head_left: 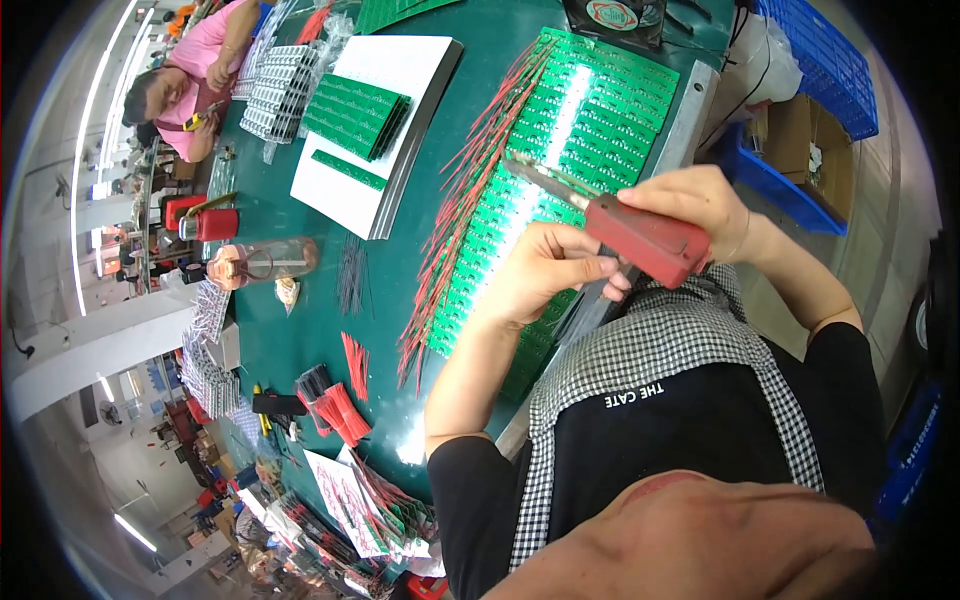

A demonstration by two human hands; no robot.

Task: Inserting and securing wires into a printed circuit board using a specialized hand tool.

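Note:
My right hand is wrapped round a red soldering gun, whose long metal front points up and left over the green circuit boards. Just below and left of the gun's body, my left hand has thumb and fingers pinched together; what they hold, if anything, is hidden. The boards lie in a long row of panels, partly under my hands. Thin red wires stick out along their left edge in a dense fringe.
White boards carry a stack of green circuit boards. A pink bottle, dark wires and red wire bundles lie to the left. A black fan unit stands at the far edge; blue crates sit right. Another person works far left.

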